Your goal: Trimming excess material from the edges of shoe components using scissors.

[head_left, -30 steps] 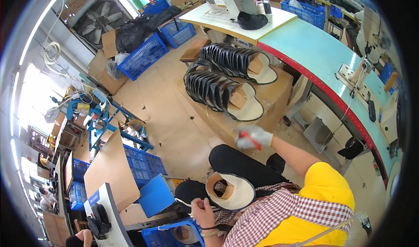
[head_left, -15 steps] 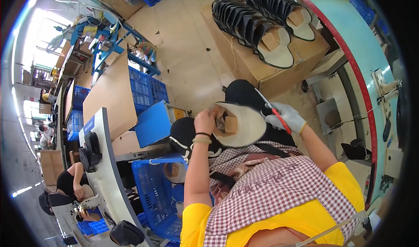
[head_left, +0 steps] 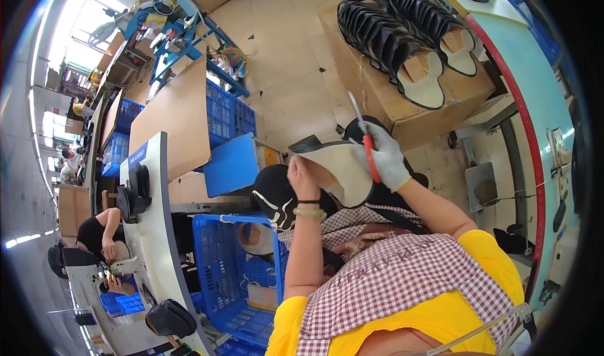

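Observation:
My bare left hand (head_left: 303, 181) grips one edge of a shoe upper (head_left: 345, 173), cream-lined with a black border, held above my lap. On my right hand (head_left: 388, 158) is a pale work glove. It holds red-handled scissors (head_left: 370, 160), their blade pointing away from me. The gloved fingers are against the upper's right side; whether they also grip it I cannot tell. Beneath lie my knees in black cloth, with white cord-like strips (head_left: 274, 210) by the left one.
Two rows of nested black shoe uppers (head_left: 377, 38) rest on a cardboard box (head_left: 402, 126) ahead right. A blue crate (head_left: 242, 296) with pieces inside stands at my left. Beyond it, a person works at a sewing machine (head_left: 94, 274). A pale green table (head_left: 531, 104) runs along the right.
The upper has turned, its opening now more edge-on with a black flap raised at the far side. My right hand and scissors have moved left, closer against it. The whole view has shifted slightly.

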A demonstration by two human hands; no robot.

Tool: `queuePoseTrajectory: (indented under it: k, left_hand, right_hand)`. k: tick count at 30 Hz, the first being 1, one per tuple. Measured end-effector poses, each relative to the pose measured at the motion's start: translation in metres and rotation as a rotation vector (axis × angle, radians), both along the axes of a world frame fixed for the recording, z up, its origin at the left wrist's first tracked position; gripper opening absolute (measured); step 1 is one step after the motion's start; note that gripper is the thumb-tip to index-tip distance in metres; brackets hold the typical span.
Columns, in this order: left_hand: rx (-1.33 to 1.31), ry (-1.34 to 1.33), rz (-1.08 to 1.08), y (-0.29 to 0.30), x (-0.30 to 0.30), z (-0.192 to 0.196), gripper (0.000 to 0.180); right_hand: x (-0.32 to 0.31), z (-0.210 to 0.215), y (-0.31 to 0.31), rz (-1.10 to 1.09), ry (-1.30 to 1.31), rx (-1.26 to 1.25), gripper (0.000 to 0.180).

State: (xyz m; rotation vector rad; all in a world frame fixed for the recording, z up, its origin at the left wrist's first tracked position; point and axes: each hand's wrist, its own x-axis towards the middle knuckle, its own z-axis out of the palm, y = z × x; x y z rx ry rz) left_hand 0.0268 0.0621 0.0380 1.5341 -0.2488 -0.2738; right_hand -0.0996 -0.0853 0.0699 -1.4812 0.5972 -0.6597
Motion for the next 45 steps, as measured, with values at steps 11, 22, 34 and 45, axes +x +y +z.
queuePoseTrajectory:
  k: [11,22,34,45]
  left_hand:
    - [-0.581,0.986,-0.353,0.016,-0.023,-0.017,0.04]
    - [0.367,-0.657,-0.399,0.024,-0.073,-0.035,0.028]
    - [-0.024,0.368,-0.27,0.029,-0.062,-0.012,0.021]
    - [0.573,-0.689,0.0,0.007,-0.064,0.039,0.026]
  right_hand:
    - [0.03,-0.024,-0.102,-0.088,0.537,-0.669,0.043]
    - [0.063,0.01,-0.1,0.181,0.71,-0.72,0.045]
    - [0.016,0.025,-0.082,0.169,0.497,-0.517,0.059]
    - [-0.098,0.039,-0.03,0.697,0.391,0.564,0.076]
